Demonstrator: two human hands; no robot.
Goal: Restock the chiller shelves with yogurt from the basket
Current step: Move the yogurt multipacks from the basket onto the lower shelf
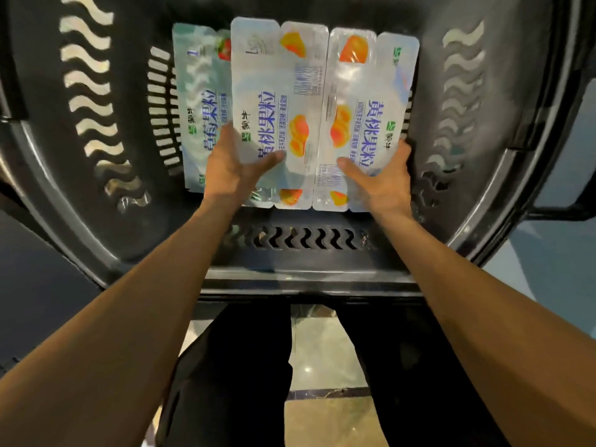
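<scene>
The black slotted basket (pixel 306 275) fills most of the head view, standing on a polished floor (pixel 309 350) in front of the person's legs. The chiller shelves are not in sight. Inside the basket lie 3 flat multipacks of yogurt. The strawberry pack (pixel 196 91) sits lowest, at the left. The left peach pack (pixel 274 91) overlaps its edge, and the right peach pack (pixel 364 91) lies flush against that one, so the 2 form a single sheet.

The left hand (pixel 232 166) pinches the near left edge of the left peach pack, thumb on top and fingers tucked beneath. The right hand (pixel 383 179) grips the near right edge of the right peach pack the same way, thumb across the film and fingers round the side.

The step looks like a joint lift of both peach packs. Each one is held at only 1 near corner (the far ends are unsupported), so a pack may sag, hinge at the shared seam and slide off the thumb. The left fingers could also catch the strawberry pack and drag it up.
</scene>
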